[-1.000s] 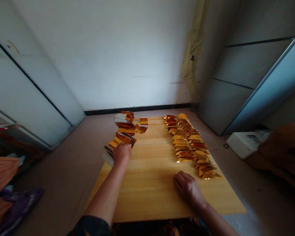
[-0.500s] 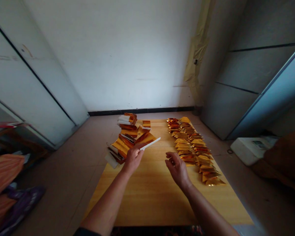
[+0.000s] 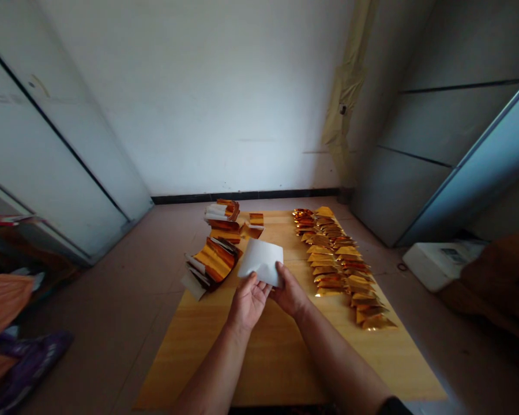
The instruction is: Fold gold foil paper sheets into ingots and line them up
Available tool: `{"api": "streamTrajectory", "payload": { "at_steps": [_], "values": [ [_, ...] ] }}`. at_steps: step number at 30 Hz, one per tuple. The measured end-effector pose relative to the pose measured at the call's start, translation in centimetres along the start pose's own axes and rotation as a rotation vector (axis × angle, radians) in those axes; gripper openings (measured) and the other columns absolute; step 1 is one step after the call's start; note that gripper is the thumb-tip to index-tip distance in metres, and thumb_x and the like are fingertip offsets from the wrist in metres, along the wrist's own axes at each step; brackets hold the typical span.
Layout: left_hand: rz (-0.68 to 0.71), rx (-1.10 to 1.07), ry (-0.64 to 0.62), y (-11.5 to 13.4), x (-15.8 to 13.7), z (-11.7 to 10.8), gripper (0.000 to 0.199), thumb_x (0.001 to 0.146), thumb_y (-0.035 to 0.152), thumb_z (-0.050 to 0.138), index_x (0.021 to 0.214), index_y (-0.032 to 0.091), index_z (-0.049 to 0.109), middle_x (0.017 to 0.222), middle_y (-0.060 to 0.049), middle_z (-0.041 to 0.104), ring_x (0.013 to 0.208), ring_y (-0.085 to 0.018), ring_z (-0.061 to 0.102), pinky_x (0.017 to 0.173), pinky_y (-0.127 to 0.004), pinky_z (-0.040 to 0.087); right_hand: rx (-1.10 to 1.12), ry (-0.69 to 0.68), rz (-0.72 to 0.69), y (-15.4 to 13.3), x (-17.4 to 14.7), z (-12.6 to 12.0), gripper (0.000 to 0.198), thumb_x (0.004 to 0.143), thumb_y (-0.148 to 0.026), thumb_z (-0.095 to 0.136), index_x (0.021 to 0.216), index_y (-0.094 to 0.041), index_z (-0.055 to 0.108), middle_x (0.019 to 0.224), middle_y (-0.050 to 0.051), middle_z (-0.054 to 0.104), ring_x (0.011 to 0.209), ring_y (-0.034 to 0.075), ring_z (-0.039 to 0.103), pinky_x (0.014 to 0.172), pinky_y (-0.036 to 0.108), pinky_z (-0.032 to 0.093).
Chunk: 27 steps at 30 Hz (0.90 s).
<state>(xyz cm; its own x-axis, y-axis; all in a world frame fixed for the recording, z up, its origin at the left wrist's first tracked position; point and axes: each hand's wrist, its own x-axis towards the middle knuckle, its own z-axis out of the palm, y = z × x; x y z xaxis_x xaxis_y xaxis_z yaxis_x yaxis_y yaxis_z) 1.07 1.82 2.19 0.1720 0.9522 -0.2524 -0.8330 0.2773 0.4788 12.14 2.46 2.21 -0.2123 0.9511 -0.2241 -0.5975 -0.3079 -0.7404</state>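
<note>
Between my two hands is a sheet of foil paper (image 3: 262, 259), its white side facing me. My left hand (image 3: 247, 302) grips its lower left edge, thumb on top and palm turned up. At the lower right corner my right hand (image 3: 289, 290) pinches the same sheet, its fingertips partly hidden beneath. Left of the sheet lies a loose stack of gold foil paper sheets (image 3: 216, 257), with white backs showing at the edges. Rows of folded gold paper pieces (image 3: 324, 251) lie along the right side of the table.
The wooden table (image 3: 263, 369) stands before a white wall (image 3: 242, 115). More foil sheets (image 3: 222, 212) sit at its far left. A white box (image 3: 432, 265) is on the floor to the right, with a grey cabinet (image 3: 415, 150) behind. Orange and purple bags (image 3: 21, 363) lie at left.
The sheet has come away from the stack toward the middle, turning its white side to me. My right hand has moved left and taken hold of it too.
</note>
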Motion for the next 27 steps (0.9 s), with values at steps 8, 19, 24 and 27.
{"api": "streamTrajectory", "payload": {
  "at_steps": [8, 19, 24, 27],
  "values": [
    [0.134, 0.348, 0.037, 3.0, -0.8, -2.6, 0.038, 0.067, 0.028, 0.069, 0.103, 0.02, 0.063, 0.1, -0.003, 0.07, 0.09, -0.019, 0.064, 0.077, -0.03, 0.051, -0.473, 0.211, -0.193, -1.1, 3.1, -2.3, 0.048, 0.058, -0.023, 0.068, 0.105, -0.021, 0.055, 0.078, -0.002, 0.064, 0.063, 0.014, 0.057, 0.054, 0.023, 0.043],
    [0.269, 1.336, -0.158, 3.5, -1.3, -5.1, 0.069, 0.063, 0.009, 0.048, 0.131, 0.021, 0.05, 0.101, -0.004, 0.068, 0.089, -0.016, 0.062, 0.085, -0.029, 0.047, -1.95, -0.043, -0.406, -2.4, 4.4, -2.1, 0.034, 0.079, -0.023, 0.054, 0.112, -0.023, 0.06, 0.106, 0.008, 0.062, 0.099, 0.021, 0.056, 0.082, 0.029, 0.041],
    [0.571, 1.768, -0.15, 3.5, -1.0, -4.6, 0.044, 0.063, 0.005, 0.049, 0.099, 0.023, 0.069, 0.103, -0.006, 0.064, 0.098, -0.02, 0.058, 0.09, -0.032, 0.045, -1.982, -0.064, -0.549, -1.9, 4.5, -2.0, 0.032, 0.083, -0.026, 0.056, 0.114, -0.021, 0.059, 0.113, 0.009, 0.06, 0.106, 0.024, 0.049, 0.089, 0.037, 0.038],
    [0.709, 1.913, -0.145, 3.6, -0.7, -4.2, 0.028, 0.065, 0.006, 0.054, 0.08, 0.023, 0.071, 0.108, -0.008, 0.062, 0.106, -0.024, 0.054, 0.094, -0.037, 0.042, -1.757, -0.002, -0.645, -1.5, 3.7, -2.2, 0.025, 0.083, -0.023, 0.054, 0.107, -0.02, 0.062, 0.114, 0.01, 0.06, 0.105, 0.023, 0.05, 0.09, 0.037, 0.039]
  ]
}}
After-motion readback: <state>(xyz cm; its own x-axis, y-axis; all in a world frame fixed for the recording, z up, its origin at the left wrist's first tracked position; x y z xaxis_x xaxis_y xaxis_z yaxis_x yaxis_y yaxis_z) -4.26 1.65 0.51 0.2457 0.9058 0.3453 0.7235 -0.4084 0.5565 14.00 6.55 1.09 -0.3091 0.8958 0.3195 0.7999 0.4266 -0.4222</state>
